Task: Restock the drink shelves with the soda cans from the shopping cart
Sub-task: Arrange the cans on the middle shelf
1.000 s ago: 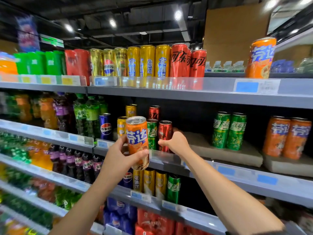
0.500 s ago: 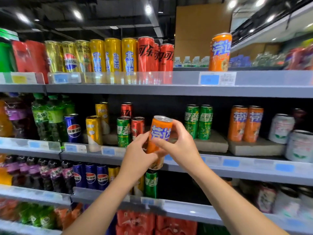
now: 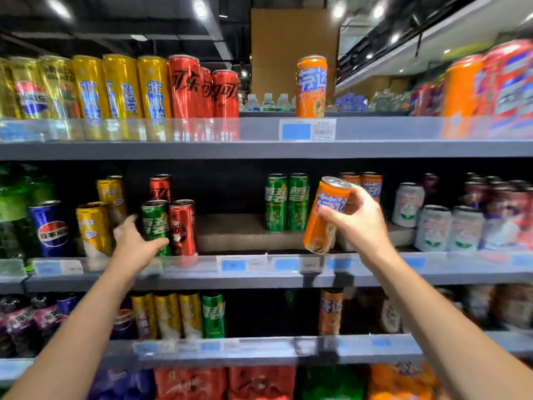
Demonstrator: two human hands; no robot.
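My right hand point(image 3: 360, 223) grips a tall orange soda can point(image 3: 321, 223), tilted with its top leaning right, in front of the middle shelf point(image 3: 259, 275). Just behind it stand two matching orange cans point(image 3: 372, 183), partly hidden by my fingers. My left hand point(image 3: 135, 243) is blurred; its thumb lies across the lower front of a green can point(image 3: 154, 217), with the fingers stretched out at the can's left side. A red can point(image 3: 181, 226) stands touching the green one. The shopping cart is out of view.
A pair of green cans point(image 3: 287, 200) stands on a cardboard riser point(image 3: 230, 232) that has bare room at its left. One orange can point(image 3: 311, 85) stands alone on the top shelf. White cans point(image 3: 435, 226) fill the right; blue and yellow cans point(image 3: 92, 226) the left.
The orange can passed from my left hand to my right, which carried it right toward the orange cans. My left hand let go and moved left to the green can.
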